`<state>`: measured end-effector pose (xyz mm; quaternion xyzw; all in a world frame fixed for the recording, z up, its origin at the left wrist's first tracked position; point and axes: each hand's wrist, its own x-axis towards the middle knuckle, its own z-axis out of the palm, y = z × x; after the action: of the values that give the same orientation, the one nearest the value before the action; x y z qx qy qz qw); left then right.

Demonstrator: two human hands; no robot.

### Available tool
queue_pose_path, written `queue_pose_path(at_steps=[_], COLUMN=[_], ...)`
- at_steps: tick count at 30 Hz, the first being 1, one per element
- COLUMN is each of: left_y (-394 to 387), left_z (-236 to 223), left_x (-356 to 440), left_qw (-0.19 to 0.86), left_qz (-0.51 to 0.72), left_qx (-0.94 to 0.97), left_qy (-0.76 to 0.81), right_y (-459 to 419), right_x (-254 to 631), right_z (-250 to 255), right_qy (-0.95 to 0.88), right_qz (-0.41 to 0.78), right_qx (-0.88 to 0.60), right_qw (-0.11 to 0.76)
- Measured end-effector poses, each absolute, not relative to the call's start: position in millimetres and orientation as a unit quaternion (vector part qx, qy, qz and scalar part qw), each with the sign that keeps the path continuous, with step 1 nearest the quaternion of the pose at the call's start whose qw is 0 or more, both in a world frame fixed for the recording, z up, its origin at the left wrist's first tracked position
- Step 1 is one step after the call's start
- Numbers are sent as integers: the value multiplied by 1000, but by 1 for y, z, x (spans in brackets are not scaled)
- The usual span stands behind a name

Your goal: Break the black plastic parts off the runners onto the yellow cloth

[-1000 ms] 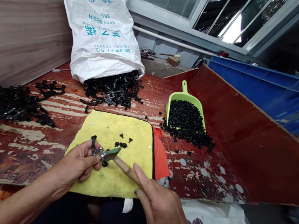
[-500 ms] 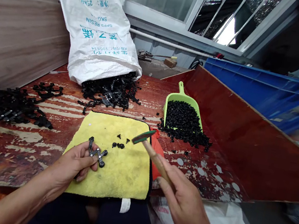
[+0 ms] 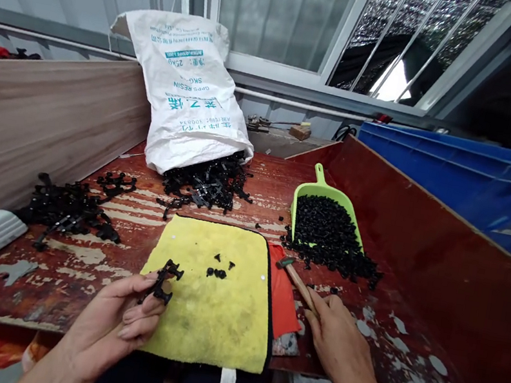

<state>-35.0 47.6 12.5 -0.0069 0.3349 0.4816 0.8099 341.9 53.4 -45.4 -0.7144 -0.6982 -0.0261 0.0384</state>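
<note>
My left hand pinches a small black plastic part at the near left edge of the yellow cloth. My right hand rests on the table to the right of the cloth, fingers around the wooden handle of a small hammer. The hammer's dark head lies on the orange cloth beside the yellow one. A few tiny black pieces sit near the middle of the yellow cloth.
A white resin sack spills black parts at the back. A second pile of black parts lies left. A green scoop holds small black pieces. Wooden boards wall both sides; a blue crate stands right.
My right hand has lowered the hammer from above the yellow cloth to the table at the right. My left hand has lifted and turned the black part. The view has tilted up.
</note>
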Motion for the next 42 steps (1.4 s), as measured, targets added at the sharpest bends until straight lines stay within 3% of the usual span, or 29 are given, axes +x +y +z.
queue_pose_path(at_steps=[4, 7, 13, 17, 21, 24, 26, 31, 35, 39, 42], left_y=[49, 53, 62, 62, 61, 61, 62, 63, 62, 61, 61], left_z=[6, -9, -34, -33, -31, -33, -36, -39, -38, -35, -28], left_x=[-32, -27, -16, -16, -19, -21, -22, -24, -23, -19, -20], left_qw=[796, 743, 604, 602, 607, 612, 616, 621, 622, 626, 627], left_qz=[486, 469, 402, 385, 382, 370, 363, 363, 366, 370, 365], left_qx=[46, 203, 381, 390, 395, 403, 408, 413, 409, 404, 408], left_qy=[358, 433, 573, 581, 575, 571, 567, 559, 558, 555, 554], right_y=[56, 50, 26, 14, 15, 18, 19, 20, 23, 28, 38], right_x=[340, 337, 297, 257, 232, 224, 222, 218, 210, 225, 263], right_z=[-39, -20, 13, 17, 10, -1, -7, -7, -8, -2, -2], right_qy=[-661, -629, -696, -766, -832, -855, -862, -845, -845, -823, -796], right_qz=[36, 142, 314, 266, 139, 99, 96, 113, 139, 190, 163], right_qx=[-749, -764, -622, -562, -483, -471, -471, -488, -503, -512, -558], right_qw=[27, 31, 171, 166, 234, 193, 158, 185, 115, 155, 170])
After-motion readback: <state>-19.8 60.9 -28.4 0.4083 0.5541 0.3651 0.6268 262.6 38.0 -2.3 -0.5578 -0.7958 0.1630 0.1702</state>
